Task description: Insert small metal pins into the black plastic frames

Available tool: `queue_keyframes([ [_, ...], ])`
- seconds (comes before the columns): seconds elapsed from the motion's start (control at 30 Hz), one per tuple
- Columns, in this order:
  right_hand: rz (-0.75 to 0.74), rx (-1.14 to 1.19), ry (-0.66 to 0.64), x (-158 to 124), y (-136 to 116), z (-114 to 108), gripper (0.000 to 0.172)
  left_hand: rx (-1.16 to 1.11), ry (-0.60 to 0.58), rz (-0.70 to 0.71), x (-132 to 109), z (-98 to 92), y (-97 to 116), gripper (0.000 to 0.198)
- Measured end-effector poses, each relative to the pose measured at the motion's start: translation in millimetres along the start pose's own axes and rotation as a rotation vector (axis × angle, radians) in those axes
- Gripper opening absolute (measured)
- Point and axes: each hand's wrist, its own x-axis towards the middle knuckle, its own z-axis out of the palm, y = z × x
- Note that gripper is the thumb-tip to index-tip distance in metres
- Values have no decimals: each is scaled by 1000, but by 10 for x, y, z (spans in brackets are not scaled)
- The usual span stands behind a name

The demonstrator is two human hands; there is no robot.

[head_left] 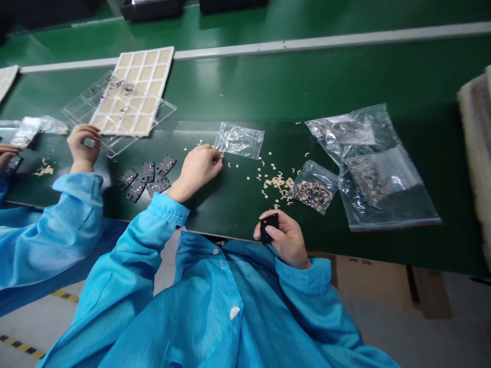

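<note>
We list one black plate (pixel 269 227), clamped between thumb and fingers of our right hand (pixel 287 240), just over the bench edge. Our left hand (pixel 197 167) has its fingertips together at small tan chips (pixel 219 152), just beside a clear zip bag (pixel 239 140). A row of black plates (pixel 146 179) lies near that hand's wrist, and a tan chip pile (pixel 276 181) lies between both hands.

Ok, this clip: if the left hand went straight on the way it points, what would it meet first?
Loose beige pieces right at the fingers of the left hand, it seems; just past them, the small clear plastic bag. Depth is hard to judge from this view.
</note>
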Motion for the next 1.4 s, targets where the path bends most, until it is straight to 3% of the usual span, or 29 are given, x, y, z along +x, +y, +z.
queue_keyframes([
  [0.1,8,49,15,4,1,14,18,-285,6,-198,30,-32,-100,15],
  [0.2,29,28,44,4,-12,22,20,-478,42,-279,26,-58,-191,14],
  [0.37,-18,-46,69,22,-7,27,18,-610,56,-301,-11,-75,-265,14],
  [0.6,-146,-92,46,47,18,-13,12,-592,127,-256,-115,-121,-290,14],
  [0.7,-259,-278,40,55,-147,1,7,-485,175,-46,-345,-186,-192,14],
  [0.8,-490,-677,12,138,-426,69,7,-296,260,370,-625,-257,-12,15],
  [0.87,-598,-868,-103,248,-599,130,8,-113,337,625,-776,-299,108,18],
  [0.93,-642,-966,-276,377,-707,190,10,34,407,783,-879,-331,196,20],
  [1.03,-563,-987,-506,543,-739,269,11,155,472,877,-956,-342,246,19],
  [1.13,-362,-946,-611,642,-699,329,20,208,553,905,-969,-311,217,16],
  [1.27,-83,-902,-566,695,-658,350,34,250,658,900,-951,-258,161,17],
  [1.4,86,-843,-485,703,-600,316,38,254,716,908,-931,-200,144,18],
])
